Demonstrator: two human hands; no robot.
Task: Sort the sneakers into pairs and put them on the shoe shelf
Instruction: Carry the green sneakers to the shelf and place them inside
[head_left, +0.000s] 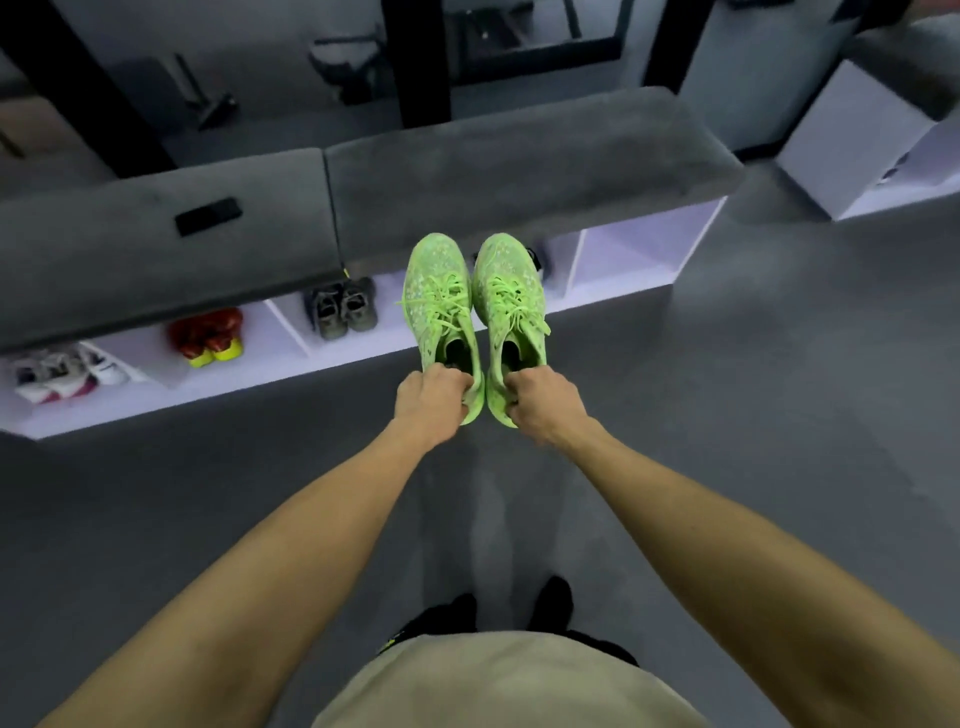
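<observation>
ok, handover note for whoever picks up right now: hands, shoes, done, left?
Left hand: shut on the heel of the left neon green sneaker.
Right hand: shut on the heel of the right neon green sneaker.
Both sneakers are held side by side, toes pointing at the white shoe shelf.

Done: three pairs sit in the shelf, white and pink sneakers far left, red and yellow sneakers next, grey sneakers beside them.

Left: set the green pair into a free compartment; the one at the right end looks empty. No loose sneakers are in view.
</observation>
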